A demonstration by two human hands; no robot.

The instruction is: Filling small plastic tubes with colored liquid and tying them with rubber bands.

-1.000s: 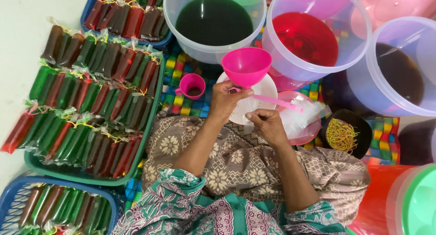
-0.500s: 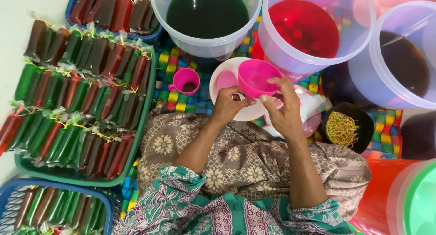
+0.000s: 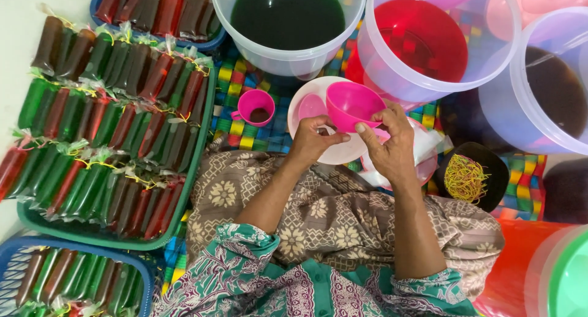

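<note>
Above the white plate [image 3: 306, 109], both hands' fingers [image 3: 361, 128] pinch the pink funnel [image 3: 354, 104].

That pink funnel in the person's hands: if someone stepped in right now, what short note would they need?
Left hand: fingers under the pink funnel, at its spout.
Right hand: gripping the funnel's near side, over a heap of clear bags.
Funnel sits above the white plate; small pink cup stands left of it.
Buckets of green, red and dark liquid are ahead.
Done: trays of filled, tied tubes on the left.
Left: rubber bands unused in the black bowl; funnel looks empty.
</note>
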